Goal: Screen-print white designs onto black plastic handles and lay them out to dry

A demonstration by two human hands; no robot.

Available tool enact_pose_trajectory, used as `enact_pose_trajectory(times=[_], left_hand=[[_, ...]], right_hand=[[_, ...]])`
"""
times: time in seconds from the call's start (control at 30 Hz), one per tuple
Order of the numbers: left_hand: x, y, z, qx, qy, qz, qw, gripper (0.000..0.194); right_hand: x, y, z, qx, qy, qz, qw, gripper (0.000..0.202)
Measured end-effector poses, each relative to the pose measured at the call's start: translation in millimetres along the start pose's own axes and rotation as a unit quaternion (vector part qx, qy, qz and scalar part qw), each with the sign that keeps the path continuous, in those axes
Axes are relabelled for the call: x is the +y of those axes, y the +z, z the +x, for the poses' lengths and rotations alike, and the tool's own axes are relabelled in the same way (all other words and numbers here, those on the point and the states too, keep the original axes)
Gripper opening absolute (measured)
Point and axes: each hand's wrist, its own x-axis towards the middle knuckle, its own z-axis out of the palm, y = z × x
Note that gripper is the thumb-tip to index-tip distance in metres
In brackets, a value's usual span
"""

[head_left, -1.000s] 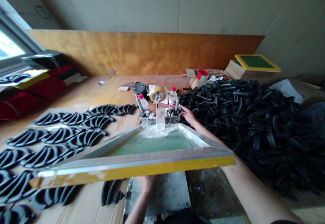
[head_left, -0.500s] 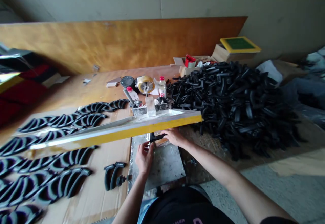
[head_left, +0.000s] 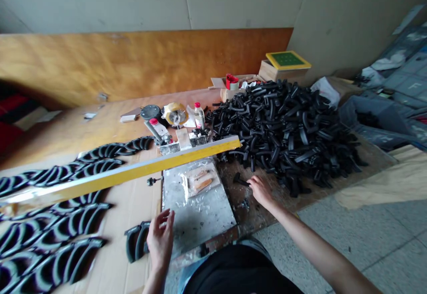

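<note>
In the head view, my right hand pinches one end of a black plastic handle, just right of the grey metal base plate. Fingers slightly curled and apart, my left hand hovers near the plate's left edge and holds nothing I can see. Beside it two curved black handles lie on cardboard, partly hidden by the hand. On the plate sits a taped-down fixture with a brown piece. A long yellow and silver frame slants over the plate, raised above it.
A large heap of black handles stands on the right. Rows of curved handles cover cardboard on the left. Behind the plate are a tape roll and a red-capped bottle. A grey bin is at far right.
Both hands were together at the fixture with a black handle. They have separated: my left hand moved left and down, my right hand moved right with a handle. The view has shifted right.
</note>
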Motion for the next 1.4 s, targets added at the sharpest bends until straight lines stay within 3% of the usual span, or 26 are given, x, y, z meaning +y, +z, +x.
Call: enact_pose_trajectory(times=[0.07,0.2,0.33,0.47,0.6,0.73,0.8,0.87,0.93,0.97,1.07,1.17,1.3,1.4], left_hand=[[1.5,0.1,-1.5,-0.001,-0.004,-0.002,1.0,0.053],[17.0,7.4,-2.5,-0.003,0.033,-0.018,0.999,0.049],[29.4,12.2,-2.8,-0.004,0.064,-0.044,0.997,0.046],[18.2,6.9,-3.1,0.0,0.049,-0.042,0.998,0.045],[-2.3,-5.8,-1.8,0.012,0.013,-0.041,0.999,0.047],[-9.9,-17.7,0.2,0.027,-0.035,-0.061,0.997,0.049],[-8.5,-20.7,2.5,0.034,-0.039,-0.067,0.996,0.048],[-4.6,-21.4,6.2,0.042,-0.026,-0.065,0.997,0.044],[1.6,-20.2,10.9,0.049,-0.009,-0.059,0.997,0.041],[5.6,-19.2,13.2,0.051,-0.002,-0.058,0.997,0.04],[19.4,-16.7,18.5,0.054,0.007,-0.069,0.996,0.039],[30.4,-17.5,20.9,0.062,0.011,-0.076,0.995,0.04],[40.2,-24.8,27.7,0.081,0.023,-0.095,0.992,0.037],[61.9,-32.5,42.0,0.117,0.066,-0.148,0.98,0.034]], right_hand=[[-11.7,-3.0,16.6,0.007,-0.006,-0.016,1.0,0.028],[-50.8,-21.7,89.4,0.031,0.006,-0.049,0.998,0.037],[-71.8,-29.7,149.7,-0.062,0.052,-0.12,0.989,0.033],[-70.6,-30.5,172.7,-0.102,0.085,-0.134,0.982,0.031],[-55.0,-47.7,171.8,-0.08,0.126,-0.101,0.984,0.037],[-42.3,-66.5,152.1,-0.032,0.12,0.084,0.989,0.037],[-47.6,-64.0,137.8,-0.023,0.105,0.252,0.962,0.04],[-63.1,-50.8,123.5,-0.05,0.077,0.414,0.906,0.041],[-85.4,-29.5,112.2,-0.096,0.041,0.498,0.861,0.037],[-97.0,-17.6,108.3,-0.115,0.025,0.505,0.855,0.033],[-124.0,14.4,103.2,-0.13,-0.01,0.445,0.886,0.02],[-134.2,29.2,103.5,-0.113,-0.066,0.352,0.927,0.012],[-139.5,20.5,102.2,-0.081,-0.158,0.204,0.963,0.016],[-153.9,9.8,99.9,-0.053,-0.219,0.087,0.97,0.029]])
